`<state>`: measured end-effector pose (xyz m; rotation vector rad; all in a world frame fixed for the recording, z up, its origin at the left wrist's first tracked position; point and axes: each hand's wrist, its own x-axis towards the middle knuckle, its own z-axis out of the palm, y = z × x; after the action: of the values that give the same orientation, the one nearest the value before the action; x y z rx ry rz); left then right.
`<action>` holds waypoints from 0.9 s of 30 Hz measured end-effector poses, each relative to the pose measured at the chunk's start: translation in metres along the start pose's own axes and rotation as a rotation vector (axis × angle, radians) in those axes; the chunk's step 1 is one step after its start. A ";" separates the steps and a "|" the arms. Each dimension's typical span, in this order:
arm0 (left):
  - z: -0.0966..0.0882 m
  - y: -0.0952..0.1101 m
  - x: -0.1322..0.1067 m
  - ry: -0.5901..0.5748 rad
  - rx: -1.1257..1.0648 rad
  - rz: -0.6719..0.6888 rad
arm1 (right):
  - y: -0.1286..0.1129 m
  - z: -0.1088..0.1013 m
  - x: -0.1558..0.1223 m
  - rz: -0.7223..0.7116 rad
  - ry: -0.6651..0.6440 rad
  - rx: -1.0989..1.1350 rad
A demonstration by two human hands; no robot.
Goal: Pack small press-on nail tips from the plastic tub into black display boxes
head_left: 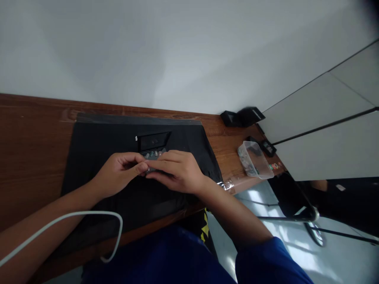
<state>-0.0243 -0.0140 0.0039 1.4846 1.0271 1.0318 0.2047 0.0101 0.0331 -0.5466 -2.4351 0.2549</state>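
Observation:
A small black case [154,141] stands with its lid raised on the black mat. Several small pieces [155,153], grey, greenish and pinkish like polished stones, lie in a row in its base. At the case's front left, my left hand [120,171] is closed, thumb and index finger pinched together. Opposite it, my right hand [179,169] covers the front right of the case, fingers together and tips meeting the left fingertips. What lies between the fingertips is hidden or too small to name. A tiny white bit [136,138] shows beside the lid's left edge.
The black mat [89,152] is taped onto a wooden table [32,146] against a white wall. Toward the right are a clear plastic tub [256,159], black boxes [241,117] and small colourful items [275,166]. A white cable [79,213] loops over my left forearm.

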 end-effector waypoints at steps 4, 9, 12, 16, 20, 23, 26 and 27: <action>-0.001 -0.003 0.001 -0.060 -0.060 -0.040 | -0.001 0.007 -0.007 -0.027 0.071 -0.021; -0.003 -0.001 0.003 -0.076 -0.028 -0.030 | 0.008 0.003 -0.018 0.032 0.094 0.001; -0.005 0.001 0.002 0.015 0.029 0.011 | 0.029 0.006 -0.028 0.225 0.078 0.063; -0.010 -0.001 -0.003 0.230 0.088 0.014 | 0.057 0.021 -0.039 0.609 0.015 0.253; -0.014 -0.004 -0.007 0.433 0.192 0.002 | 0.062 0.026 -0.039 0.693 -0.045 0.328; -0.014 -0.003 -0.007 0.479 0.251 0.011 | 0.056 0.022 -0.034 0.687 -0.122 0.257; -0.012 0.000 -0.006 0.468 0.297 0.020 | 0.052 0.019 -0.030 0.699 -0.152 0.213; -0.012 0.001 -0.006 0.463 0.308 0.023 | 0.052 0.019 -0.030 0.705 -0.154 0.208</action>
<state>-0.0374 -0.0169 0.0056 1.5359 1.5548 1.3148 0.2312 0.0422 -0.0138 -1.3120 -2.2285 0.8518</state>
